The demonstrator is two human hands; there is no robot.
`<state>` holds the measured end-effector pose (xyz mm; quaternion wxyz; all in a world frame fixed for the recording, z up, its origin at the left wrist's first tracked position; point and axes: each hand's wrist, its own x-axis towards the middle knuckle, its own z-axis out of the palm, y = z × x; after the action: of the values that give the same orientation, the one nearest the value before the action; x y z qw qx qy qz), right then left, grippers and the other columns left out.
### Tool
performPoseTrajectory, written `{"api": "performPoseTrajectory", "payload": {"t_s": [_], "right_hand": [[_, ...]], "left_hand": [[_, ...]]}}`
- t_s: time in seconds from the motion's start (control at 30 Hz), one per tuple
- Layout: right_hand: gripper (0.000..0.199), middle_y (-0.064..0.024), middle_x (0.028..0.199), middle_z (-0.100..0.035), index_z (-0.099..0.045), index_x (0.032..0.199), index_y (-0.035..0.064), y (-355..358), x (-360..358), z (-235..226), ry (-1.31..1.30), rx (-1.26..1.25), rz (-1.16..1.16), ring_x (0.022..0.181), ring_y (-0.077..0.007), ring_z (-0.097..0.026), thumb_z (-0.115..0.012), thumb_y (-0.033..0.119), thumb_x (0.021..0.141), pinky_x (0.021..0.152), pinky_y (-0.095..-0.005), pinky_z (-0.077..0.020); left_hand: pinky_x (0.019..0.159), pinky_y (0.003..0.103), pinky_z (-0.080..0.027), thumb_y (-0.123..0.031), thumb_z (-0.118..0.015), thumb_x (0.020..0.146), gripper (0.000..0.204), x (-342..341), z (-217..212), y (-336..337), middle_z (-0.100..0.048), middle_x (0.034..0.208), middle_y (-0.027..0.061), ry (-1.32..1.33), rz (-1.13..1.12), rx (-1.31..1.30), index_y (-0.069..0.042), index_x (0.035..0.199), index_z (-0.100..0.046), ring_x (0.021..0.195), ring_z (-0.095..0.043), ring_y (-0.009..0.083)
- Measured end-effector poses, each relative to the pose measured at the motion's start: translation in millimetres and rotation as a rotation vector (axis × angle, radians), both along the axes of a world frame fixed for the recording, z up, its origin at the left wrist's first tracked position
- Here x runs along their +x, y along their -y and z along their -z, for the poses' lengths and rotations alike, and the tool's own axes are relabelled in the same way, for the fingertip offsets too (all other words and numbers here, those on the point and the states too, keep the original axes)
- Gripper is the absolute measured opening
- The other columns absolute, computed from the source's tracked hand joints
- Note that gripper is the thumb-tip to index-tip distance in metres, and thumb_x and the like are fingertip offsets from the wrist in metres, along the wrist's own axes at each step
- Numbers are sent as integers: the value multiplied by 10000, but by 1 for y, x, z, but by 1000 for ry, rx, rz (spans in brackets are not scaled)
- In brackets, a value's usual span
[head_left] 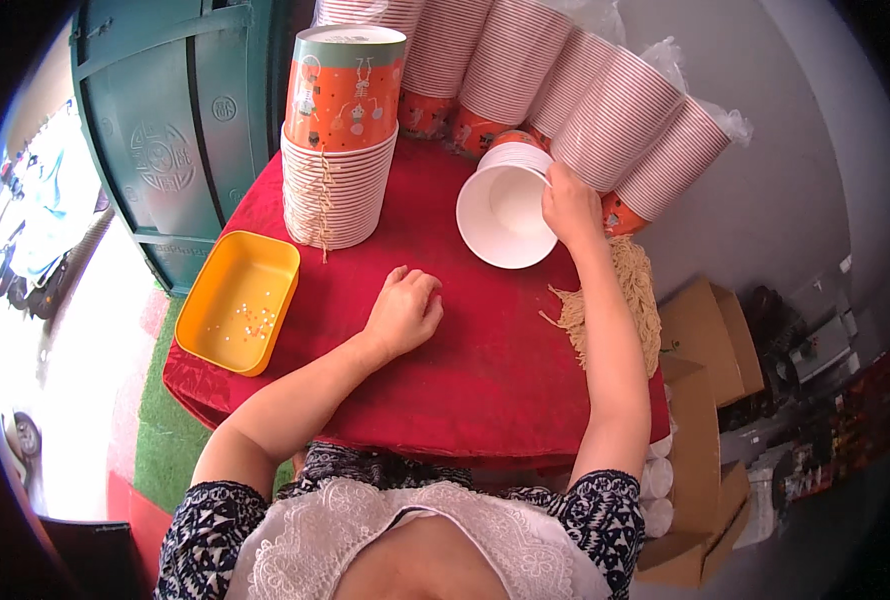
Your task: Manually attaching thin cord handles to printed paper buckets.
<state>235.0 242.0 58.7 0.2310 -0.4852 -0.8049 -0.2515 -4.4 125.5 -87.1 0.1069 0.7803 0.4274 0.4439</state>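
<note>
My right hand (573,210) grips the rim of a white paper tub (510,218) that lies tilted, its mouth toward me. Behind it, a short row of nested tubs (517,152) with an orange side lies on the table. Resting on the red cloth, my left hand (405,312) has its fingers curled in; nothing shows in them. Ahead of it stands a stack of upside-down tubs (340,195), topped by one with orange and green print. Tan strings (325,205) hang down the stack's side. Near my right forearm lies a pile of tan strings (627,300).
A yellow plastic tray (187,310) with small bits in it sits at the table's left. Tall stacks of paper tubs (615,120) wrapped in plastic line the back. Left is a green metal door (170,140); right of the table are opened cardboard boxes (700,440).
</note>
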Motion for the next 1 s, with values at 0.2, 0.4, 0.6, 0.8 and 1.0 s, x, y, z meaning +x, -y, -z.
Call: {"api": "performPoseTrajectory", "payload": {"t_s": [0.2,0.4,0.6,0.8,1.0], "right_hand": [[91,-201,738,-638,-562,881,0,49,-5,6,-677,-21,-46,686,-373,-653,-595,79,850,637,-451,-509],[110,-37,623,-565,-571,819,-21,64,-3,42,-1013,-101,-185,540,-103,-506,-617,74,852,529,-299,-432],[53,-39,722,-591,-572,835,5,80,-15,68,-1623,-501,-283,539,-111,-541,-574,53,857,425,-253,-453],[74,-95,799,-616,-567,844,-1,78,-12,106,-1804,-796,-269,611,-181,-599,-530,57,872,453,-290,-504],[173,-137,767,-635,-588,838,-13,82,-13,113,-1228,-950,92,618,-249,-626,-525,131,911,505,-352,-522]], "left_hand": [[930,453,-451,-90,-649,778,533,0,-4,2,-562,1081,226,108,-96,-131,36,1254,-447,963,-583,371],[863,374,-491,-166,-677,835,678,-1,10,-10,-534,1223,230,466,43,-375,46,1378,-332,1003,-602,288],[893,299,-461,-239,-579,967,472,-9,4,-19,-554,1211,97,1036,266,-562,29,1324,-424,1016,-563,158],[853,259,-447,-215,-601,965,328,-15,0,-26,-590,1057,60,1161,199,-448,27,1169,-514,924,-545,101],[836,246,-437,-167,-602,964,185,-19,-1,-25,-581,974,29,1100,170,-398,-14,1014,-510,898,-519,82]]}}
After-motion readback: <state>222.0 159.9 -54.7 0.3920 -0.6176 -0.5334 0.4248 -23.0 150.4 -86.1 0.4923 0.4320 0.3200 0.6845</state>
